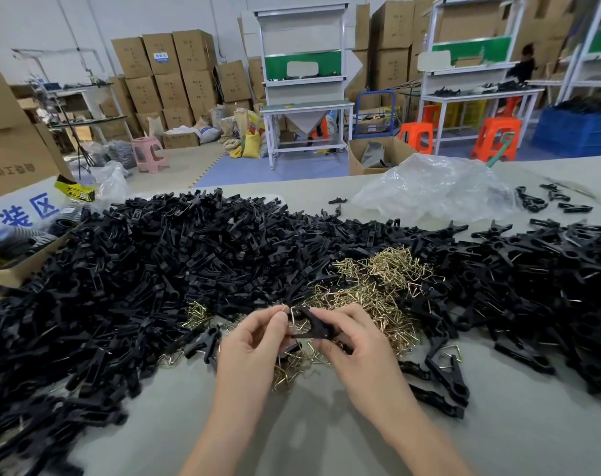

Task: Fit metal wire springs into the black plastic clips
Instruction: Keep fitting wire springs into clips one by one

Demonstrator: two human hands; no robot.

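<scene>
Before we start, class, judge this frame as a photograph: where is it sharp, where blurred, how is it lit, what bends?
Head view: sharp at the centre around the left hand and right hand; head view: black clips at the lower left corner smear; head view: even light, soft shadows on the table; head view: the wide lens leans the workbench uprights.

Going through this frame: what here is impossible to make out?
All in the head view:
1. Whether the wire spring is seated in the black clip: fingers of the left hand and right hand cover the joint.
2. Contents of the plastic bag: crumpled, glaring film.
3. Blue lettering on the white sign: partly cut off by the left edge.
4. Far person: blurred, too small.
</scene>
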